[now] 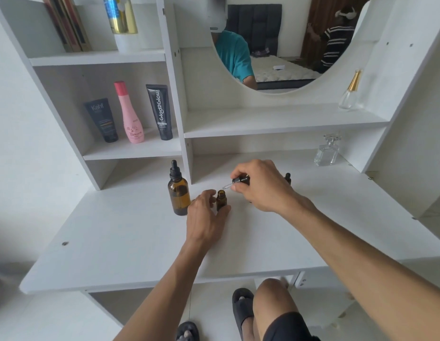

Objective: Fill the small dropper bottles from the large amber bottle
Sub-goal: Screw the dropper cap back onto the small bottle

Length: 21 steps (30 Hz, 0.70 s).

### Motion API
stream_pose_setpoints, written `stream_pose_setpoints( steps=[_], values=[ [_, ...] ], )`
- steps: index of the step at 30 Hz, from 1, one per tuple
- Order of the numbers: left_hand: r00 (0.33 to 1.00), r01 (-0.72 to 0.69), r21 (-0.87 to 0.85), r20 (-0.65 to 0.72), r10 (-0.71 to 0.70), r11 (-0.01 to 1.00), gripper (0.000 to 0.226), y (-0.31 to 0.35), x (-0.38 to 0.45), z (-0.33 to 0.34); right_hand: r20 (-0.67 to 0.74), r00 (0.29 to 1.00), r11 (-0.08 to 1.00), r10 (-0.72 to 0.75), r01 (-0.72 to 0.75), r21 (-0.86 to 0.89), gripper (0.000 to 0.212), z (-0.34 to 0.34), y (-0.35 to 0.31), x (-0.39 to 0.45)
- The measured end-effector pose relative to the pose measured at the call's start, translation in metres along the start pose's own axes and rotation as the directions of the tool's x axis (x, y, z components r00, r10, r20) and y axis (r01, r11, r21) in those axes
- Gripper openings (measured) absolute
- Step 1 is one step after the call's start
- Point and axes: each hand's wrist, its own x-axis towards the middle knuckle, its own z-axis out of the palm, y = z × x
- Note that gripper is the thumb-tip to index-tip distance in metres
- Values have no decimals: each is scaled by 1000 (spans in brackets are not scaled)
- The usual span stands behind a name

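Amber bottles (179,194) — black droppers (one pink bottle (129,113)) — white desk (130,242).

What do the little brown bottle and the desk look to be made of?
The small dropper bottle looks like amber glass: translucent brown with a slight sheen, though tinted plastic is possible. The desk appears to be white laminated board, matte, with a faint grain and visible screw heads.

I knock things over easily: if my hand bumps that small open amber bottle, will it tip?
Probably yes: the small amber bottle looks narrow and tall for its base. It seems light, so the left hand steadying it helps. Uncapped, it would likely spill any contents.
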Motion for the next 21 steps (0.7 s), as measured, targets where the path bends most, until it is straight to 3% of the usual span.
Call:
stream_pose_setpoints(
  steps=[6,15,21],
  values=[
    [999,-53,33,-5,53,998,22,-7,4,7,132,990,994,-44,57,-97,19,3,-12,19],
    [995,-95,39,1,95,995,18,-12,5,10,228,973,993,-27,51,-102,32,14,-18,33],
    [997,-82,43,-1,83,996,16,-8,4,6,279,960,993,-1,35,-115,29,22,-13,32]
  ],
)
